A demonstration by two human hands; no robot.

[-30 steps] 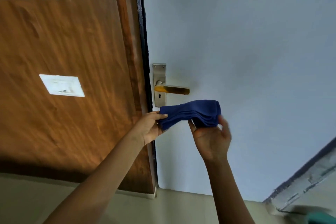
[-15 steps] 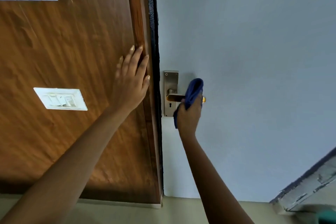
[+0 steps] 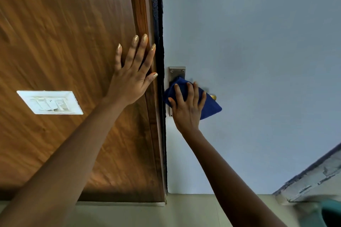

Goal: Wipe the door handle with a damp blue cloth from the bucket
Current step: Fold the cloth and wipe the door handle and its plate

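The cloth (image 3: pixel 210 108) and right hand (image 3: pixel 186 111) cover most of the door handle (image 3: pixel 213 96); only its gold tip shows. At lower right, a blurred teal container (image 3: pixel 330 214) is cut by the frame's corner.

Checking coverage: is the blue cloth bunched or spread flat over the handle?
Spread flat: the right hand presses the blue cloth with straight fingers, covering the handle except its gold tip.
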